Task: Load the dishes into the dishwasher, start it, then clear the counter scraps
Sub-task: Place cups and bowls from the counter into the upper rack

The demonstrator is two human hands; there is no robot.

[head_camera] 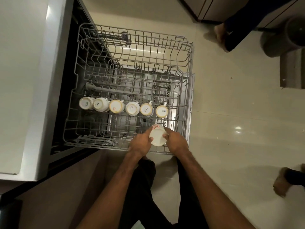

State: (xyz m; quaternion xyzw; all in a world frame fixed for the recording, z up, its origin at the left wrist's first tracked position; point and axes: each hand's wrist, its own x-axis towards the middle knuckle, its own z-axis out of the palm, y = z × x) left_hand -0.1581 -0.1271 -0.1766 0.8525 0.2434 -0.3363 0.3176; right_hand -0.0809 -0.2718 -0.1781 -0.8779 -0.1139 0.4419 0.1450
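Pale floor tiles (231, 104) surround the pulled-out dishwasher rack (190, 66). Left grip (142, 144) and right grip (176, 141) both curl around a white mug (157, 137), holding it between them over the rack's corner, probably to seat it mouth-down for draining, like the six upturned mugs (115, 106) just beyond the grips.

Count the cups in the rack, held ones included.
7. Six cups upside down in a row across the rack; a seventh cup between left hand and right hand at its near corner.
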